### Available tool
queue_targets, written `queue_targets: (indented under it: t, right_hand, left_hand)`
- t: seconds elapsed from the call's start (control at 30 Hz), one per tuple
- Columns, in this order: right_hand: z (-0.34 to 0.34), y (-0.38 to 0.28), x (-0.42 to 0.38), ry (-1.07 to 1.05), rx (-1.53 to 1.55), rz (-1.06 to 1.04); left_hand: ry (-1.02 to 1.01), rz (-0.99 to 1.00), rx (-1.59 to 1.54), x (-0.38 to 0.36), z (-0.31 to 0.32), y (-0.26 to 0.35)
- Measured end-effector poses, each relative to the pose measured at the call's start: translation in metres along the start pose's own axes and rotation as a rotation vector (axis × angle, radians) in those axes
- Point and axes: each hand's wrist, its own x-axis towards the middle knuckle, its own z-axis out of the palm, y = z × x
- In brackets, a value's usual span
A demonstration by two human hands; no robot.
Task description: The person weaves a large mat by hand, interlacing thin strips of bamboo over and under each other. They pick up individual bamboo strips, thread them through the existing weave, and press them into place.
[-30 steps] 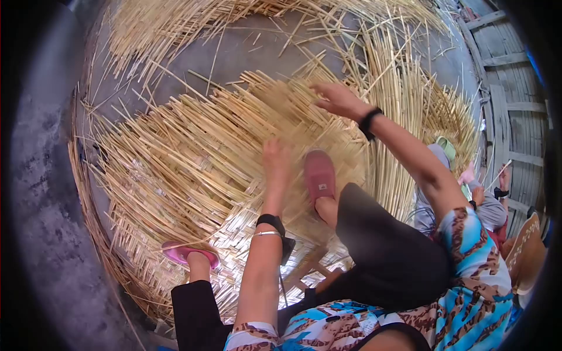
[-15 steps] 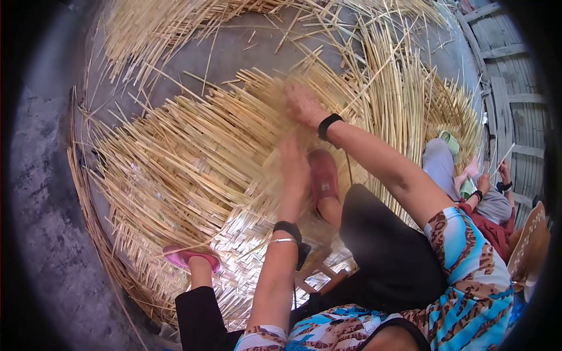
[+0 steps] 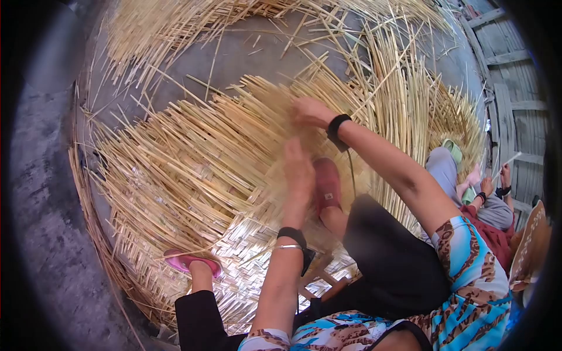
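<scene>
A partly woven mat (image 3: 246,240) of pale split reeds spreads under me, its weave tight near my body. Farther out, long loose reed strips (image 3: 175,152) stick out from it. My right hand (image 3: 311,112) is over the strips at the mat's far middle, fingers curled inward; what they hold is lost in blur. Just nearer to me, my left hand (image 3: 298,172) is low over the weave, its fingers smeared by motion. Both hands are beside my reddish shoe (image 3: 326,182), which stands on the mat.
My other foot, in a pink shoe (image 3: 193,263), rests on the mat at left. More reeds (image 3: 175,35) lie at the far side and right. A co-worker (image 3: 489,216) sits at right, holding a thin strip, near a wooden slatted panel (image 3: 521,82). Grey ground (image 3: 47,234) borders the left.
My right hand has shifted slightly and its fingers have curled in from a flatter pose. My left hand stays close by, still blurred. The view has tilted a little.
</scene>
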Motion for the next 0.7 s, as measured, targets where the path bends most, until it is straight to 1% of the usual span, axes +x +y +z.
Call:
queue_targets:
  t: [0.03,0.07,0.13,0.17,0.23,0.27,0.33,0.47,0.53,0.57,0.63,0.67,0.7]
  right_hand:
    - [-0.005,-0.002,-0.004,-0.011,-0.039,-0.037]
    - [-0.001,0.003,-0.009,-0.003,-0.037,-0.043]
    - [0.001,0.013,-0.024,0.228,0.141,-0.34]
    - [0.0,0.015,-0.029,0.231,0.138,-0.343]
    - [-0.002,0.017,-0.042,0.192,0.227,-0.376]
    - [-0.004,0.015,-0.045,0.19,0.228,-0.374]
    - [-0.005,0.01,-0.048,0.126,0.244,-0.205]
    - [-0.004,0.007,-0.045,0.09,0.167,-0.242]
    - [-0.004,0.01,-0.044,0.071,0.192,-0.271]
    - [-0.002,0.011,-0.047,0.067,0.191,-0.275]
    - [0.001,0.012,-0.059,0.14,0.444,-0.34]
    - [0.0,0.011,-0.064,0.135,0.447,-0.339]
    - [-0.003,0.011,-0.069,0.104,0.55,-0.316]
  left_hand:
    - [0.06,0.068,0.067,0.0,0.002,-0.003]
    - [0.064,0.074,0.075,0.0,0.001,-0.001]
    - [0.021,0.034,0.065,0.003,-0.002,0.004]
    - [0.025,0.037,0.065,0.005,-0.003,0.007]
    - [0.04,0.133,0.079,0.003,-0.001,0.012]
    - [0.038,0.131,0.079,0.002,0.0,0.012]
    - [-0.015,0.061,0.142,0.003,0.002,0.013]
    - [0.044,0.02,0.125,0.005,0.001,0.018]
    - [-0.023,-0.056,0.11,0.006,0.0,0.012]
    - [-0.019,-0.06,0.11,0.007,0.001,0.007]
    - [0.073,0.02,0.175,0.008,0.001,0.003]
    - [0.071,0.014,0.176,0.009,0.001,0.006]
    - [0.172,0.005,0.067,0.011,0.001,0.009]
